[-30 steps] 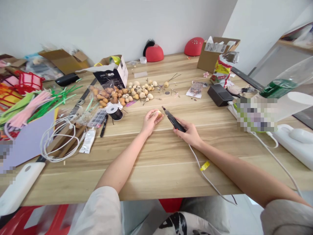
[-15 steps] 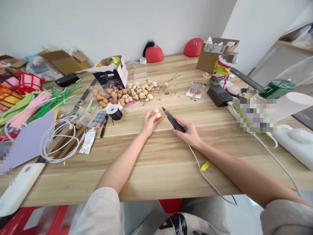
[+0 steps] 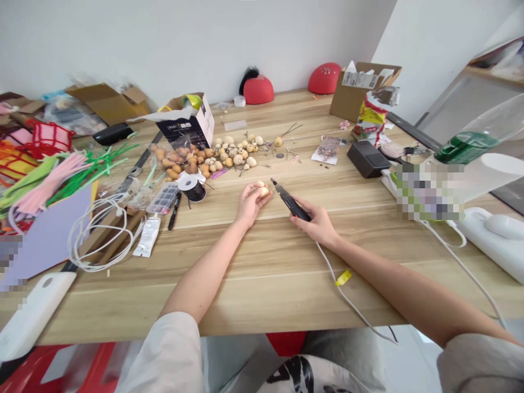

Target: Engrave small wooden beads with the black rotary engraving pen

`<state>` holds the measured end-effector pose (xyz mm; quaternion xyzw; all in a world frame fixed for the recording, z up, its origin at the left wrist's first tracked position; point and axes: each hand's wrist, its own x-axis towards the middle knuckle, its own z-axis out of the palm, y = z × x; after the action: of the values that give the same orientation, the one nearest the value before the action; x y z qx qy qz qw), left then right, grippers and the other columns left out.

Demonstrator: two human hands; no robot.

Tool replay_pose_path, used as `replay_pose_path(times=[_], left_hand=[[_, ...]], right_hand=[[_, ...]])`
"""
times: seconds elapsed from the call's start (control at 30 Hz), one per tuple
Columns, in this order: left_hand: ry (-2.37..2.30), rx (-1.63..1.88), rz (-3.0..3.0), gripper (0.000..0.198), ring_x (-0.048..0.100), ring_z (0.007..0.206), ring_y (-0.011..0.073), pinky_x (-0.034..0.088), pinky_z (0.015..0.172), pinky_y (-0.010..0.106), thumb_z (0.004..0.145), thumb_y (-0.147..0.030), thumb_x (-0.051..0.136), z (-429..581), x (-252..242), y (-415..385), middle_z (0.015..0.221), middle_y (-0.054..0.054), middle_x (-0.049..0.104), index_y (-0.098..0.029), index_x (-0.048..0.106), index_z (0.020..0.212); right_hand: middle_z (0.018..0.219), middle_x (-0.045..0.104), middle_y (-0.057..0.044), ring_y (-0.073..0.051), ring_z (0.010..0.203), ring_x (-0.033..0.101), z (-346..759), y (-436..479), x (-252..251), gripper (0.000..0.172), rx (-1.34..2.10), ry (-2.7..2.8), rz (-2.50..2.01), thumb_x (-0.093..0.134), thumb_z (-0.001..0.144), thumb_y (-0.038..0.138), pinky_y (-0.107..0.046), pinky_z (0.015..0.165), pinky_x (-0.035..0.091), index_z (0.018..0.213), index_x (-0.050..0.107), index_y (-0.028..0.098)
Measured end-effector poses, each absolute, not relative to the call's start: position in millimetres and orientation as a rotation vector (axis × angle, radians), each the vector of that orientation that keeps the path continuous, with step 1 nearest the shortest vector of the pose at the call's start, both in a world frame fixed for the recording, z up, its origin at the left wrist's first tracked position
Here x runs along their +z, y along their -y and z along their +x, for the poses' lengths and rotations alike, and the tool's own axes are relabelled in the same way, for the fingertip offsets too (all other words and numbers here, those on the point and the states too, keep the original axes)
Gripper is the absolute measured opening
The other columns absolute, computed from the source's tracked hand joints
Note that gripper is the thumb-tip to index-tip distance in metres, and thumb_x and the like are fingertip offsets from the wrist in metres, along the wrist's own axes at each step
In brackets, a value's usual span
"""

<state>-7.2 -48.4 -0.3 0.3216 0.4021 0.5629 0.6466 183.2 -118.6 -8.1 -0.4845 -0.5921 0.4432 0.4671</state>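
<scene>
Between the fingertips of my left hand (image 3: pixel 250 203) is a small pale gourd (image 3: pixel 264 191), partly covered by the fingers. My right hand (image 3: pixel 317 222) is wrapped around a black rotary tool (image 3: pixel 290 201), its metal tip aimed up and left towards the gourd. A narrow gap separates that tip from the gourd. From the tool's rear a white cord (image 3: pixel 327 265) with a yellow tag runs down over the table edge. Beyond my left hand lies a pile of cream-coloured small gourds (image 3: pixel 237 159), beside browner ones (image 3: pixel 174 172) in clear plastic.
A spool of black cord (image 3: pixel 192 188), a marker (image 3: pixel 174 212) and a white tube (image 3: pixel 147 236) lie left of my hands. Further left are coiled white cable (image 3: pixel 77 240) and coloured pipe cleaners (image 3: pixel 53 185). A black adapter box (image 3: pixel 368 159) and a bagged packet (image 3: pixel 326 149) stand at the right.
The gourd has turned slightly in my left fingers, so a bit more of it shows. My right hand and the rotary tool stay in practically the same place.
</scene>
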Motion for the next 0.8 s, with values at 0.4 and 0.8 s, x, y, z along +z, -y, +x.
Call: replay_pose_path(times=[0.4,0.8], left_hand=[[-0.980,1.287,0.606,0.022,0.074,0.096,0.0164,0.049,0.109,0.039,0.084,-0.011,0.067,-3.4,3.9,47.8,0.086,0.004,0.075,-0.014,0.069,0.106],[-0.978,1.293,0.573,0.024,0.072,0.104,0.0140,0.048,0.111,0.036,0.087,-0.007,0.064,-2.4,4.3,48.8,0.094,0.004,0.077,-0.014,0.070,0.108]], right_hand=[[0.103,0.076,-0.006,-0.025,0.096,0.071,184.9,116.2,-16.2,0.062,1.019,1.555,-1.158,0.066,0.073,0.027,-0.038,0.091,0.055,0.133,0.064,0.013],[0.128,0.071,-0.007,-0.030,0.123,0.064,186.3,115.2,-21.5,0.058,0.944,1.633,-1.122,0.066,0.074,0.025,-0.043,0.111,0.045,0.132,0.067,0.016]])
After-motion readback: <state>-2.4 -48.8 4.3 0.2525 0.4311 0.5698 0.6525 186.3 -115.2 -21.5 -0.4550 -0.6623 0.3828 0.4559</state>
